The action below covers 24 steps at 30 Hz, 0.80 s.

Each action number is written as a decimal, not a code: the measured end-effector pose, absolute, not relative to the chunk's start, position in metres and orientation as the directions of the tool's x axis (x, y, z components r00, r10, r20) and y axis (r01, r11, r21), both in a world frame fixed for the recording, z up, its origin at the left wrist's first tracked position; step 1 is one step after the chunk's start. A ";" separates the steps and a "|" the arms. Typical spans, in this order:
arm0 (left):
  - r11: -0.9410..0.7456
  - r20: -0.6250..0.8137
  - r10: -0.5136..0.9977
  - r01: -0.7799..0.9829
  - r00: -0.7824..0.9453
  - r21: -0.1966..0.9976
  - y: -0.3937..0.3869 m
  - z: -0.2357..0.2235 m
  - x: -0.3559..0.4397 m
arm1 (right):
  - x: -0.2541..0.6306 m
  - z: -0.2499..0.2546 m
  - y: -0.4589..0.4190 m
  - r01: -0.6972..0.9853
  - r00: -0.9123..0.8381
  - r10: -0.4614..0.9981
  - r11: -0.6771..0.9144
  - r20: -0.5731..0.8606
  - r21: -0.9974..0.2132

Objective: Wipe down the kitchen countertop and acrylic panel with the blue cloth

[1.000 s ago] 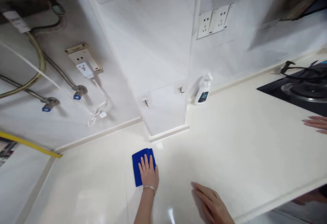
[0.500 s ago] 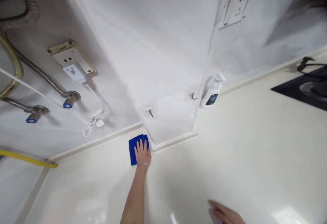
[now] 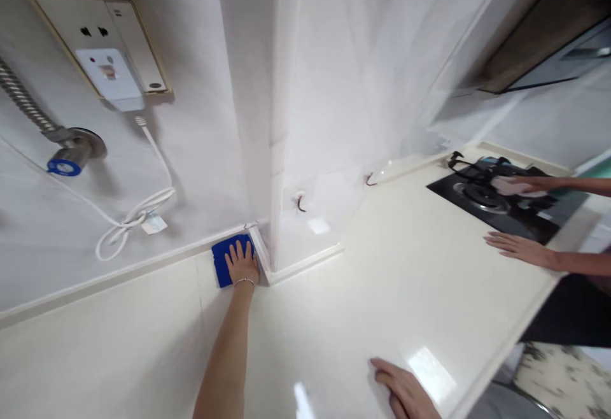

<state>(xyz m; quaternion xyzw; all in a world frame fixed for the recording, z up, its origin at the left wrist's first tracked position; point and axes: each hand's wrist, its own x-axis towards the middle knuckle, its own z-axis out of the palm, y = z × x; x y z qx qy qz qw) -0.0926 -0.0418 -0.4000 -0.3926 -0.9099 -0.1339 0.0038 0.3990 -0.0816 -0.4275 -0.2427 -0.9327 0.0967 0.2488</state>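
My left hand [image 3: 242, 266] lies with its fingers spread on a blue cloth [image 3: 222, 267]. The cloth is flat on the white countertop, tucked into the corner where the back wall meets a jutting wall column. Around that wrist is a thin bracelet. My right hand [image 3: 403, 388] is at the bottom of the view, over or on the counter, with its index finger stretched out and the other fingers slightly bent. Nothing shows in it, though its lower part is cut off by the frame edge.
Hooks [image 3: 300, 203] stick out from the column [image 3: 319, 120]. On the left wall are a socket [image 3: 95, 37], a looped white cord [image 3: 125, 231] and a water valve [image 3: 71, 156]. At right, a co-worker's hands [image 3: 522, 250] are by a black gas stove [image 3: 482, 197], one on a pale cloth.
The view has turned right and moved closer to the wall, bringing the stove and co-worker's hands into sight. The white spray bottle is now out of sight. My left hand stays on the cloth.
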 end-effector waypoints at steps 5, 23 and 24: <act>0.591 0.123 0.772 0.776 -0.623 0.220 -0.080 -0.394 -0.069 | 0.394 -0.427 -0.085 0.412 -0.735 0.525 0.849 0.430 -0.331; 0.247 0.146 0.953 0.961 -0.264 0.124 -0.176 -0.422 0.183 | 0.393 -0.422 -0.084 0.235 -0.623 0.506 0.849 0.597 -0.474; 0.205 0.144 0.964 0.969 -0.224 0.137 -0.166 -0.423 0.193 | 0.397 -0.423 -0.083 0.234 -0.581 0.522 0.842 0.624 -0.486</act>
